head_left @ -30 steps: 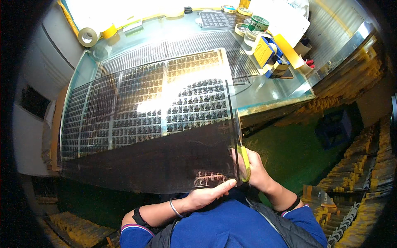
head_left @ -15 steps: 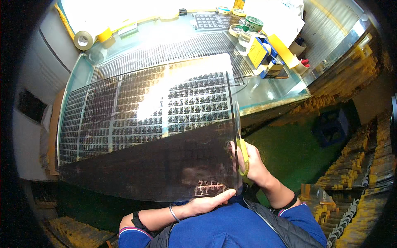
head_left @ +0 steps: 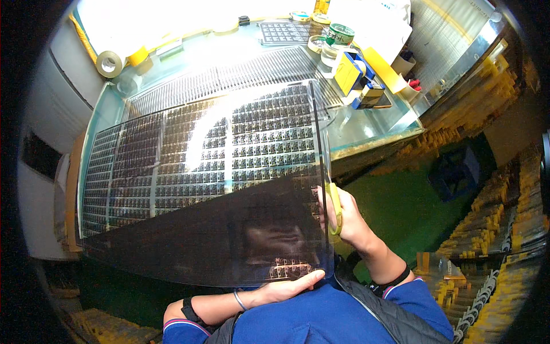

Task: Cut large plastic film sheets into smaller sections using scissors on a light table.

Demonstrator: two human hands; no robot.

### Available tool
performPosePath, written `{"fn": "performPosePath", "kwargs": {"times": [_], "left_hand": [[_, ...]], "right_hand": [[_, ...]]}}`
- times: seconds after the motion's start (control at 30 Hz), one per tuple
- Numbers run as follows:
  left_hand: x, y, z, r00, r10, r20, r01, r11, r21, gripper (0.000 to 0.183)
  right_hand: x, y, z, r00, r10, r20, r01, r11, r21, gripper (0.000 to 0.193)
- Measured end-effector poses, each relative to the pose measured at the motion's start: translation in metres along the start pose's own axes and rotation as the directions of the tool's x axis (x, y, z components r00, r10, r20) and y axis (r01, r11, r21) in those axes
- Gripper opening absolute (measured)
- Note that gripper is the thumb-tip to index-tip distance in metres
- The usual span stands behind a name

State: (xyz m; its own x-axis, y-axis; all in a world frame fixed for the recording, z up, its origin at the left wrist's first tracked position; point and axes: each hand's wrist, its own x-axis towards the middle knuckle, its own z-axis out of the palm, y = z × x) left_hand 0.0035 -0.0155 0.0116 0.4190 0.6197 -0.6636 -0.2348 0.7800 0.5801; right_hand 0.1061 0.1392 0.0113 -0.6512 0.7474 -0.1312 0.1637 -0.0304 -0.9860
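A large dark, see-through film sheet [head_left: 269,200], printed with rows of small circuit-like patterns, slants from the glass-topped table [head_left: 366,129] toward my body. My left hand [head_left: 289,288] grips its near right corner, thumb on top and fingers hidden beneath. At the sheet's right edge, my right hand [head_left: 349,221] is closed around a yellow-green loop handle that looks like scissors [head_left: 334,209]. The blades cannot be made out. Part of that hand shows through the film.
On the table lie a striped sheet [head_left: 229,77], a tape roll [head_left: 109,63], a yellow roll [head_left: 137,55], a blue and yellow tape dispenser [head_left: 360,80], a green tape roll [head_left: 341,34] and a patterned sheet [head_left: 283,32]. A lit panel [head_left: 172,20] stands behind. Green floor [head_left: 395,195] shows at right.
The film sheet has tilted slightly, its near edge now lower, and the bright glare on it has narrowed. My right hand and the scissors have moved a little up. The table has shifted slightly left in view.
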Motion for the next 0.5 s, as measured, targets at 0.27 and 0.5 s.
{"fn": "performPosePath", "kwargs": {"times": [0.27, 0.5], "left_hand": [[0.0, 0.008, 0.005, 0.975, -0.211, 0.073, 0.216, 0.974, -0.064, 0.038], [0.02, -0.027, -0.001, 0.9, -0.289, 0.326, 0.433, 0.678, -0.594, 0.041]], "right_hand": [[0.004, 0.004, -0.006, 0.999, 0.042, -0.014, -0.04, 0.995, 0.091, 0.019], [0.014, -0.005, -0.009, 0.995, -0.008, -0.097, 0.019, 0.993, 0.115, 0.01]]}}
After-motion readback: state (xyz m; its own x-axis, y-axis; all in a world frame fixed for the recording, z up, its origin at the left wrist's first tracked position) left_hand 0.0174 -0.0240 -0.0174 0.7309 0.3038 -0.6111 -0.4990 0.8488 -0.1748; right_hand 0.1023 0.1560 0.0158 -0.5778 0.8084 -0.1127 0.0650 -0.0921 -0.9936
